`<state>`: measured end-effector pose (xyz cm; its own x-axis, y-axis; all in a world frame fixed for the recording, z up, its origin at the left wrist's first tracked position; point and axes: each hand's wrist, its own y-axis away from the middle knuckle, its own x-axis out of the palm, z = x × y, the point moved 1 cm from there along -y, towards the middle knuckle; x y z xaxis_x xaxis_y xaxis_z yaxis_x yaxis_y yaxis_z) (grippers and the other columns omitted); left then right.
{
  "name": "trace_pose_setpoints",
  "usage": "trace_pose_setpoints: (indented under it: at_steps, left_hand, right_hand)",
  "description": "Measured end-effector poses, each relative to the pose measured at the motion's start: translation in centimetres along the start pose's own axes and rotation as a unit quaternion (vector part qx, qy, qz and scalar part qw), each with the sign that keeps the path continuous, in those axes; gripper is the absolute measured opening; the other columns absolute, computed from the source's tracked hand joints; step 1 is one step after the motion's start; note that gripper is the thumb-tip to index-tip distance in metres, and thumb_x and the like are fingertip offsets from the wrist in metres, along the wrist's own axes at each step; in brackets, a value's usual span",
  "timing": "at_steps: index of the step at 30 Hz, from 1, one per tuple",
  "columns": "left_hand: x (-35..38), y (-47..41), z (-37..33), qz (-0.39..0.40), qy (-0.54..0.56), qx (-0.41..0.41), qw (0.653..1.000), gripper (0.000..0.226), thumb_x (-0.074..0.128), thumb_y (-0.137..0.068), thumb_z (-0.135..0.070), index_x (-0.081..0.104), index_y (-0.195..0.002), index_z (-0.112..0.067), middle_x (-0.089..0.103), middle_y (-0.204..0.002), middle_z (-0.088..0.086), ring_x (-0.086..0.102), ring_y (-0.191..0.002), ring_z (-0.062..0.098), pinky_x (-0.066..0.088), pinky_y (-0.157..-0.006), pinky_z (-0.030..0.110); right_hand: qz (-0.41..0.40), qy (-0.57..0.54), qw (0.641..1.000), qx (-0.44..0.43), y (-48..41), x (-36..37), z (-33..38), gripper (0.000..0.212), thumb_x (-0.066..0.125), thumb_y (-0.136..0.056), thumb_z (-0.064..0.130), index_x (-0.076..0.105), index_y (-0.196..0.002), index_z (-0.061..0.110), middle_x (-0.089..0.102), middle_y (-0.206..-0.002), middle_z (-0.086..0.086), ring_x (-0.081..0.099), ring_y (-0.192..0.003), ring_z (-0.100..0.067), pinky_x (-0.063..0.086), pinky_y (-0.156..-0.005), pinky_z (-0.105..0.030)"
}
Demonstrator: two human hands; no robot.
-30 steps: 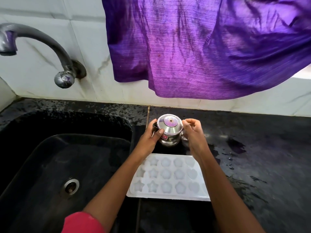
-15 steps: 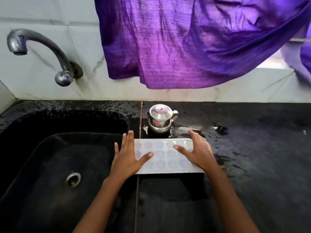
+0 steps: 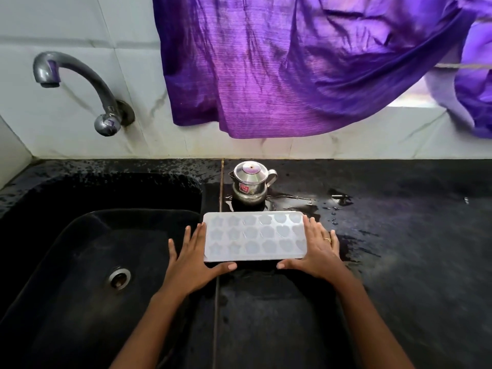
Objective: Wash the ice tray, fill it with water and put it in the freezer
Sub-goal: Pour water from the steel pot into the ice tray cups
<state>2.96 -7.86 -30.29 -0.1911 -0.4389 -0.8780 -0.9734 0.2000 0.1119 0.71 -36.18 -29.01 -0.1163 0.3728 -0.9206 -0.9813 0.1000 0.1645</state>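
The left grip [image 3: 190, 265] and right grip [image 3: 318, 251] lie palm down, apart, fingers straight and slightly spread, pointing forward. Each thumb stretches inward toward the other. The left forearm [image 3: 149, 323] and right forearm [image 3: 372, 320], both bare, converge slightly.

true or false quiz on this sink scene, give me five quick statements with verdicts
1. The white plastic ice tray lies on the black stone counter. True.
2. Water streams from the grey curved metal tap. False: no stream shows.
3. The small lidded steel pot stands beyond the tray, towards the wall. True.
4. The left hand holds the pot. False: it lies flat at the tray's left end.
5. The right hand wears a ring. True.
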Motion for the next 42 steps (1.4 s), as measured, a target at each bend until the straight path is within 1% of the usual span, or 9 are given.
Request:
trace_pose_setpoints:
  at_steps: [5,11,16,21,26,32,35,37,42]
  left_hand:
    - [0.4,-0.3,0.3,-0.007,0.041,0.022,0.999,0.122,0.036,-0.054,-0.088,-0.011,-0.149,-0.028,-0.007,-0.158,-0.013,-0.021,-0.139,0.005,-0.02,-0.11,0.044]
    - [0.9,-0.5,0.4,-0.016,0.083,0.042,0.996,0.108,0.061,-0.076,-0.061,-0.011,-0.149,-0.024,-0.004,-0.159,-0.008,-0.022,-0.132,-0.002,-0.021,-0.11,0.04]
    - [1.1,-0.3,0.2,-0.033,0.107,0.055,0.992,0.106,0.064,-0.078,-0.053,-0.006,-0.15,-0.02,0.0,-0.159,-0.005,-0.021,-0.133,0.0,-0.019,-0.11,0.038]
    - [1.2,0.7,0.0,-0.042,0.122,0.056,0.99,0.104,0.065,-0.079,-0.049,-0.005,-0.15,-0.021,0.002,-0.159,-0.006,-0.02,-0.133,0.0,-0.018,-0.111,0.038]
    - [0.9,2.5,-0.1,-0.061,0.141,0.061,0.986,0.103,0.066,-0.079,-0.048,-0.004,-0.15,-0.021,0.002,-0.158,-0.009,-0.019,-0.134,0.0,-0.018,-0.111,0.037]
    - [-0.6,5.2,0.6,-0.096,0.158,0.07,0.98,0.103,0.064,-0.077,-0.053,-0.006,-0.148,-0.027,-0.004,-0.145,-0.024,-0.022,-0.134,-0.002,-0.023,-0.106,0.027]
    - [-1.4,6.6,1.5,-0.104,0.149,0.06,0.981,0.104,0.062,-0.075,-0.056,-0.008,-0.147,-0.028,-0.005,-0.145,-0.023,-0.021,-0.135,0.0,-0.022,-0.107,0.029]
    - [-2.0,7.6,2.3,-0.11,0.145,0.054,0.982,0.102,0.061,-0.073,-0.057,-0.012,-0.141,-0.034,-0.005,-0.145,-0.022,-0.02,-0.136,0.001,-0.021,-0.108,0.03]
    - [-3.7,11.0,3.5,-0.118,0.162,0.032,0.979,0.104,0.05,-0.061,-0.073,-0.014,-0.136,-0.039,-0.006,-0.147,-0.021,-0.022,-0.135,-0.001,-0.021,-0.108,0.029]
  right_hand:
    - [-0.009,-0.015,1.0,-0.014,0.2,-0.3,-0.2,0.138,0.06,-0.049,0.083,-0.014,-0.147,0.022,-0.007,-0.158,0.001,-0.009,-0.145,-0.014,-0.014,-0.115,-0.044]
    - [-0.017,-0.039,0.999,-0.034,0.1,-0.2,0.1,0.13,0.067,-0.055,0.074,-0.008,-0.148,0.022,0.002,-0.157,0.003,-0.005,-0.145,-0.012,-0.014,-0.115,-0.044]
    - [-0.028,-0.078,0.996,-0.038,0.1,-0.2,0.1,0.127,0.073,-0.056,0.067,-0.004,-0.148,0.025,0.005,-0.156,0.004,-0.003,-0.144,-0.011,-0.014,-0.115,-0.043]
    - [-0.03,-0.085,0.995,-0.036,0.8,-0.4,0.2,0.128,0.074,-0.055,0.067,-0.001,-0.149,0.024,0.007,-0.157,0.004,-0.001,-0.145,-0.012,-0.012,-0.116,-0.045]
    - [-0.037,-0.082,0.995,-0.04,2.3,-1.0,0.7,0.129,0.073,-0.053,0.069,-0.002,-0.149,0.025,0.005,-0.157,0.005,-0.001,-0.145,-0.013,-0.012,-0.115,-0.045]
    - [-0.037,-0.091,0.993,-0.063,3.9,-1.6,2.4,0.128,0.073,-0.055,0.068,-0.003,-0.148,0.023,0.003,-0.158,0.002,-0.001,-0.145,-0.016,-0.011,-0.115,-0.045]
    - [-0.04,-0.104,0.99,-0.082,4.9,-1.6,3.9,0.127,0.076,-0.055,0.064,0.001,-0.149,0.023,0.006,-0.158,0.002,0.001,-0.145,-0.015,-0.008,-0.116,-0.045]
    - [-0.046,-0.109,0.988,-0.095,5.6,-1.5,5.1,0.126,0.078,-0.055,0.062,0.004,-0.149,0.023,0.009,-0.157,0.002,0.003,-0.145,-0.014,-0.006,-0.117,-0.045]
    - [-0.038,-0.112,0.987,-0.113,7.5,-1.6,7.8,0.127,0.081,-0.052,0.06,0.007,-0.149,0.022,0.013,-0.157,0.002,0.008,-0.144,-0.015,-0.002,-0.118,-0.046]
